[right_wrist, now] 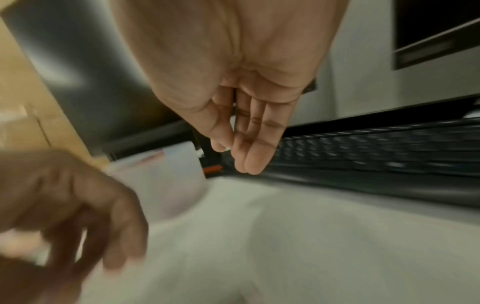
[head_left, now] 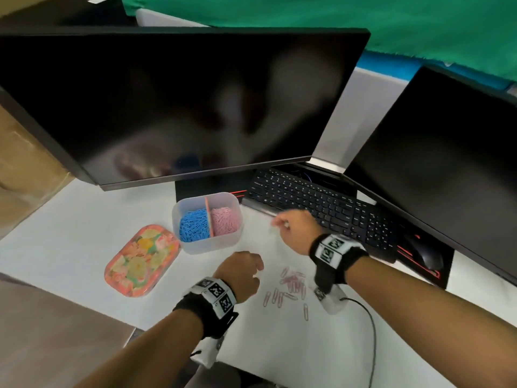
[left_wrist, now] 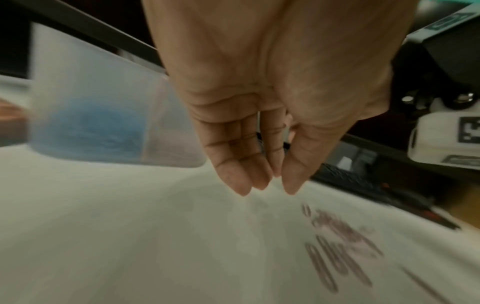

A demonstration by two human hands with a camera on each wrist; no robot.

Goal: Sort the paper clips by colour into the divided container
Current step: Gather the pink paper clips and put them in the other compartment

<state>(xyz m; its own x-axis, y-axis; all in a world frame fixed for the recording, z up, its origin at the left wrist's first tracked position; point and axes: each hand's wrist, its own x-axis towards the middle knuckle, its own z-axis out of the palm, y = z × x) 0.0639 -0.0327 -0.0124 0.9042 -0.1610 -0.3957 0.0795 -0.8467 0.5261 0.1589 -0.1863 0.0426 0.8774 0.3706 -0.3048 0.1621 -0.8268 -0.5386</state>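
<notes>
Nearest me on the white worktop [head_left: 321, 357] I see the loose pink paper clips [head_left: 291, 285], thin wire loops scattered flat in a small cluster between my two wrists. My left hand [head_left: 240, 271] hovers just left of that cluster; in the left wrist view its fingers [left_wrist: 233, 164] hang straight and close together, thumb tip almost meeting them, and I can make out nothing between them, though the picture is blurred. Further in, my right hand [head_left: 296, 228] is raised near the front edge of the keyboard [head_left: 321, 203], to the right of the container; its fingers [right_wrist: 255, 148] lie nearly straight with the thumb pressed against them, and something small and pale shows at the thumb tip, too blurred for me to tell whether it is a clip. Left of the hands lies a rounded rectangular lid [head_left: 141, 260] with a glossy floral print in orange, yellow and green. Beyond it stands the divided container [head_left: 212, 245], translucent frosted plastic with rounded corners and an orange partition: blue clips [head_left: 193, 225] heaped in its left compartment, pink clips [head_left: 225, 221] in its right. Behind all this stand two dark monitors [head_left: 167, 107], screens off.
</notes>
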